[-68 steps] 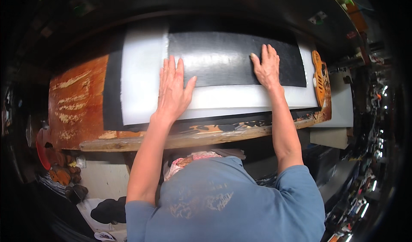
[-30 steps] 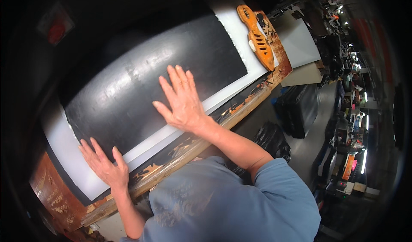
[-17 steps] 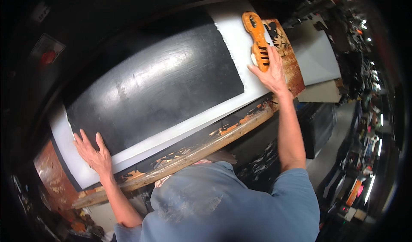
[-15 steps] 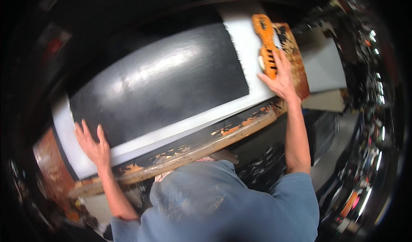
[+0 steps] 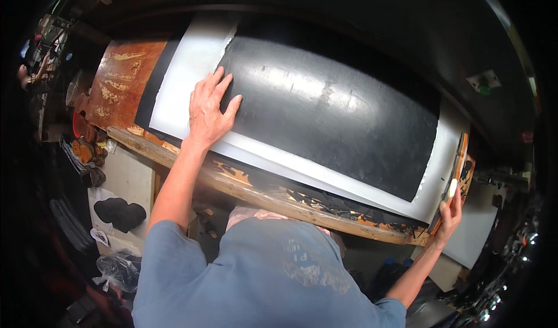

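Note:
A wide, shiny black sheet (image 5: 331, 113) lies on a larger white sheet (image 5: 180, 84), which borders it at the left, front and right. My left hand (image 5: 212, 107) rests flat with its fingers spread, across the left margin where the black sheet begins. At the right end, my right hand (image 5: 451, 212) is closed on the lower end of an orange sole-shaped cutting die (image 5: 463, 148). The die is seen nearly edge-on, standing at the white sheet's right margin. Part of my right hand's grip is hidden.
A worn reddish board (image 5: 125, 84) shows at the left. Along the front runs a rough wooden rail (image 5: 261, 197), with dark offcuts (image 5: 314, 202) behind it. A dark overhead beam with a green button (image 5: 484, 83) spans the back. A pale sheet (image 5: 474, 226) sits at right.
The view has swung to the left. The die has turned from lying flat to edge-on, and my right hand has gone from open against it to gripping it. My left hand stays spread.

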The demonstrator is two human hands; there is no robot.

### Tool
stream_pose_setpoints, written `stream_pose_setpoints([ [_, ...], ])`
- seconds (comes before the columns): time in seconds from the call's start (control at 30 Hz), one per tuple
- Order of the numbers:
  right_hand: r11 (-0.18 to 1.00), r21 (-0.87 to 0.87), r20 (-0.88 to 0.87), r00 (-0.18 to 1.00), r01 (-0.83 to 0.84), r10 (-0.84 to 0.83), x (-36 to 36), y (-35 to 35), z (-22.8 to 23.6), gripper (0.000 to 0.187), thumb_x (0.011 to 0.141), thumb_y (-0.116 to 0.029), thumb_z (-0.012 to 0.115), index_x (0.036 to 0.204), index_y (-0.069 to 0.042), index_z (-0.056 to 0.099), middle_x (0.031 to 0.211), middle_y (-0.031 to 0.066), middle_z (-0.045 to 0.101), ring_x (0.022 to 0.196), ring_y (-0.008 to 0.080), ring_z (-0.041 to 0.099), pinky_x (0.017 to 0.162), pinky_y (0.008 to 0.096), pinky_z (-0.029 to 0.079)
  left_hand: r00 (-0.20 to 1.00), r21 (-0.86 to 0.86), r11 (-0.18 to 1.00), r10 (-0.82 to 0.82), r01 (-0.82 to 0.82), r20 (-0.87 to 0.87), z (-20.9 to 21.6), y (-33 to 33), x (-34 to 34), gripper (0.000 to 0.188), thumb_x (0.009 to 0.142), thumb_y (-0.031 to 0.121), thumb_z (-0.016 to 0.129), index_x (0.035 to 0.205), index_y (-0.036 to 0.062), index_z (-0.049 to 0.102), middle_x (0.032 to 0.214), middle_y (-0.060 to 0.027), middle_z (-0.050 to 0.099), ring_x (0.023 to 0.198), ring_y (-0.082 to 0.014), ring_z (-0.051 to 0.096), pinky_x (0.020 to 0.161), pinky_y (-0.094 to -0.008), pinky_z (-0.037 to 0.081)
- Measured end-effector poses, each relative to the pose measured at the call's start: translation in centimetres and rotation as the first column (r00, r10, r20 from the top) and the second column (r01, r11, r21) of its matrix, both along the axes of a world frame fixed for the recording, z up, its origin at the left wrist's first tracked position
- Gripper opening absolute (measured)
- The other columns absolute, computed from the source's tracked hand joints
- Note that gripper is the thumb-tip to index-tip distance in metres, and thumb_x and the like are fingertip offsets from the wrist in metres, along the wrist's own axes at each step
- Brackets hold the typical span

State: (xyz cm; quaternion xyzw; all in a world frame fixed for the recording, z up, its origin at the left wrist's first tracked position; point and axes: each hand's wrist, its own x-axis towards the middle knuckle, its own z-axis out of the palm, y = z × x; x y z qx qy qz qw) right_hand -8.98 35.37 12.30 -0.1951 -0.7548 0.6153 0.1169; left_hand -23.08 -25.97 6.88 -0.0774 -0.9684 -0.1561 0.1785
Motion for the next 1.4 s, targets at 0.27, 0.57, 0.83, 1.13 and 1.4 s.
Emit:
stream_pose_setpoints([
  [0.27, 0.950, -0.110, -0.110, 0.953, -0.294, 0.282, -4.3, -21.1, 0.6, 0.101, 0.073, -0.026, 0.091, 0.157, 0.008, 0.049, 0.160, 0.0258, 0.049, 0.150, 0.0323, 0.049, 0.127, 0.0430, 0.034, 0.991, 0.151, 0.987, -0.034, 0.054, -0.131, -1.0, -0.3, -0.2, 0.050, 0.093, 0.009, 0.074, 0.141, -0.0023, 0.063, 0.150, -0.0243, 0.060, 0.139, -0.0452, 0.055, 0.116, -0.0526, 0.044],
  [0.57, 0.765, 0.468, -0.030, 0.858, -0.442, 0.514, -11.0, -37.3, -0.7, 0.088, 0.061, -0.025, 0.090, 0.142, 0.001, 0.068, 0.158, 0.0357, 0.045, 0.134, 0.0423, 0.053, 0.114, 0.0493, 0.046, 0.986, 0.216, 0.963, -0.151, 0.163, -0.072, -0.3, -3.0, 1.1, 0.059, 0.093, 0.003, 0.075, 0.148, -0.0026, 0.056, 0.149, -0.0228, 0.061, 0.137, -0.0412, 0.060, 0.116, -0.0488, 0.046],
  [0.83, 0.689, 0.618, -0.018, 0.870, -0.378, 0.493, -14.2, -43.3, -0.7, 0.083, 0.059, -0.020, 0.090, 0.138, -0.003, 0.069, 0.157, 0.0405, 0.041, 0.133, 0.0524, 0.050, 0.108, 0.0542, 0.051, 0.979, 0.383, 0.902, -0.166, 0.200, -0.121, -0.6, -4.1, 0.8, 0.074, 0.091, -0.007, 0.071, 0.159, -0.0055, 0.041, 0.147, -0.0224, 0.065, 0.129, -0.0399, 0.065, 0.110, -0.0457, 0.050],
  [1.13, 0.668, 0.702, -0.092, 0.899, -0.247, 0.429, -17.9, -49.0, -2.7, 0.078, 0.062, -0.021, 0.087, 0.136, -0.005, 0.070, 0.153, 0.0365, 0.044, 0.127, 0.0512, 0.051, 0.105, 0.0534, 0.051, 0.990, 0.462, 0.877, -0.099, 0.136, -0.104, -0.6, -3.7, 0.9, 0.071, 0.092, -0.010, 0.067, 0.159, -0.0077, 0.042, 0.138, -0.0228, 0.071, 0.122, -0.0396, 0.068, 0.108, -0.0457, 0.051],
  [1.4, 0.609, 0.768, -0.069, 0.922, -0.195, 0.382, -18.5, -51.7, -3.1, 0.073, 0.068, -0.024, 0.085, 0.136, -0.002, 0.068, 0.148, 0.0410, 0.041, 0.127, 0.0550, 0.047, 0.103, 0.0594, 0.048, 0.983, 0.457, 0.872, -0.128, 0.176, -0.134, -0.7, -3.8, 0.6, 0.069, 0.091, -0.011, 0.067, 0.156, -0.0082, 0.045, 0.127, -0.0221, 0.075, 0.120, -0.0405, 0.069, 0.107, -0.0488, 0.051],
])
